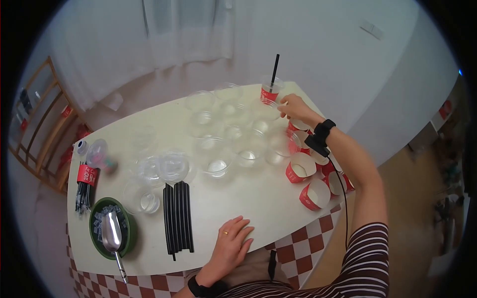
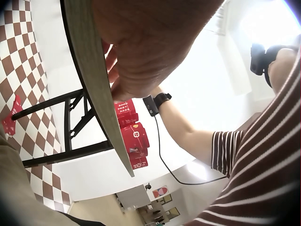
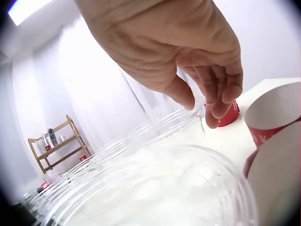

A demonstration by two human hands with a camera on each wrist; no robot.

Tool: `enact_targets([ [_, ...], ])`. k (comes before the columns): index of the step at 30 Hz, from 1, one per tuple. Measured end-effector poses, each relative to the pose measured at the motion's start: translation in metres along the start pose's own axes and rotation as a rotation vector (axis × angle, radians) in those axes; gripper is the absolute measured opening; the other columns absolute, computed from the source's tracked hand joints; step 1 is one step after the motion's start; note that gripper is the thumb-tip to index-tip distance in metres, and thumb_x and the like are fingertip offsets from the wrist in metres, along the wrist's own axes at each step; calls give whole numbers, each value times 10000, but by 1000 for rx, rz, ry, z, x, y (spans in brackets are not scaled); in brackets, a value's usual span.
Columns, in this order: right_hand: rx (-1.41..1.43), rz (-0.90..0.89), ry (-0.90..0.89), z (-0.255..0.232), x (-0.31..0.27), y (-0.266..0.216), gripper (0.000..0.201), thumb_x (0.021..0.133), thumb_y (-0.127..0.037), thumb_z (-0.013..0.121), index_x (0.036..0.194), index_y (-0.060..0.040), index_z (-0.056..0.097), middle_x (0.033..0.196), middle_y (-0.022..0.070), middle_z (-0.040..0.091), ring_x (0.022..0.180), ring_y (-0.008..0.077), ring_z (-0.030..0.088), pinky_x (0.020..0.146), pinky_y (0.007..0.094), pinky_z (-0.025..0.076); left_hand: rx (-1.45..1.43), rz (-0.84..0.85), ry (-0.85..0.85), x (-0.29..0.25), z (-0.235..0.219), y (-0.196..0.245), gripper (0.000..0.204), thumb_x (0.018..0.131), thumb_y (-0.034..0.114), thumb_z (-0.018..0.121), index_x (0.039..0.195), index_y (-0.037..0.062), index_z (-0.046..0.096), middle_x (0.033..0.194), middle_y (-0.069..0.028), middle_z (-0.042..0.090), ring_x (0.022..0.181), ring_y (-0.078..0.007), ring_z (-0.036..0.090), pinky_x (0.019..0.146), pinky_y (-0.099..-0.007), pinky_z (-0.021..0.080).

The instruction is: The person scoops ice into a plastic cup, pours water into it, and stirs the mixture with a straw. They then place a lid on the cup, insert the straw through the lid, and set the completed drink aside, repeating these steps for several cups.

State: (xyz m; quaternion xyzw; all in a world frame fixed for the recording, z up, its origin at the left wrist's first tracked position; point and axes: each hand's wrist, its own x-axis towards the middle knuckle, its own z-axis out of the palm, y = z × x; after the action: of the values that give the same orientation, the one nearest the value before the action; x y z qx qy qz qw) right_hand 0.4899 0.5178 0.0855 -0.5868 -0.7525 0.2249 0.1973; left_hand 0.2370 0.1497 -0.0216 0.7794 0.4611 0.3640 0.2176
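My right hand (image 1: 296, 109) reaches to the far right part of the table. Its thumb and fingers curl at the rim of a clear plastic cup (image 1: 265, 110), with the rim between them in the right wrist view. Just beyond stands a clear cup with a red paper sleeve (image 1: 269, 94) and a black straw (image 1: 275, 69) upright in it. More clear cups (image 1: 217, 158) stand in rows to the left. Several red paper sleeves (image 1: 314, 195) stand on the right, below my right wrist. My left hand (image 1: 231, 242) rests on the near table edge, fingers relaxed, holding nothing.
Black straws (image 1: 178, 218) lie in a row mid-table. Clear lids (image 1: 174, 166) lie behind them. At the left, a green bowl (image 1: 130, 243) holds dark wrapped pieces and a metal scoop (image 1: 111, 233); beyond it is a red-sleeved bundle of straws (image 1: 87, 175). A cable runs from my right wrist.
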Motion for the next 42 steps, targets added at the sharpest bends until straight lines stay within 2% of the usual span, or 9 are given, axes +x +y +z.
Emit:
enact_targets([
  [4,18,103,-61,14,22,1,234,837,-75,633,999,87,682,717,134,710,569,171,656,504,300,496,-6,0,10,0,1,-1,334,869,79,720,1195,36,658,1325,-133,585,1310,-346,511,1092,-459,397],
  [9,225,32,201,-11,5,8,154,816,-34,581,850,64,694,691,128,703,563,174,658,534,315,520,-11,17,7,-1,0,1,352,876,84,717,1216,31,642,1330,-141,582,1306,-343,514,1088,-457,399],
  [11,257,-43,310,-31,-10,2,220,837,-66,595,978,65,701,695,105,697,568,146,643,530,295,502,-14,15,10,0,-1,1,385,881,89,717,1249,27,622,1330,-144,581,1306,-349,511,1086,-462,399],
  [17,393,-231,135,-50,-120,-94,258,927,-52,572,1148,32,675,713,1,610,622,63,548,575,220,435,-305,-152,120,-6,-3,2,768,866,152,784,1494,11,365,1396,-196,517,1340,-374,476,1119,-476,396],
  [23,289,-313,-411,30,-213,-144,231,940,-43,588,1155,26,637,701,17,598,629,63,552,602,246,461,-222,-162,394,-8,-30,21,1127,769,210,886,1573,-35,135,1510,-235,373,1387,-343,438,1170,-420,363],
  [26,220,-390,-615,60,-228,-156,238,956,-26,571,1180,28,633,756,25,627,697,90,614,665,247,509,-289,-198,348,-19,-39,20,1146,785,237,880,1577,-32,97,1506,-262,377,1398,-408,401,1156,-445,365],
  [31,310,-432,-653,84,-223,-183,242,973,-94,609,1174,39,627,733,102,653,646,139,609,622,296,493,-353,-391,416,-49,-46,20,1033,722,265,922,1500,-25,308,1421,-210,501,1328,-304,518,1092,-393,438],
  [36,248,-630,-518,112,-200,-215,240,980,-91,640,1200,4,646,821,73,665,680,121,609,660,278,511,-354,-373,434,-70,-45,14,1014,737,285,916,1491,-28,313,1414,-207,504,1317,-308,526,1089,-391,441],
  [42,87,-997,-579,168,-174,-214,220,864,52,675,1078,4,669,1050,141,636,882,317,656,751,393,532,-422,-394,394,-79,-37,11,1015,748,335,907,1482,-37,313,1421,-218,496,1329,-323,515,1105,-398,425],
])
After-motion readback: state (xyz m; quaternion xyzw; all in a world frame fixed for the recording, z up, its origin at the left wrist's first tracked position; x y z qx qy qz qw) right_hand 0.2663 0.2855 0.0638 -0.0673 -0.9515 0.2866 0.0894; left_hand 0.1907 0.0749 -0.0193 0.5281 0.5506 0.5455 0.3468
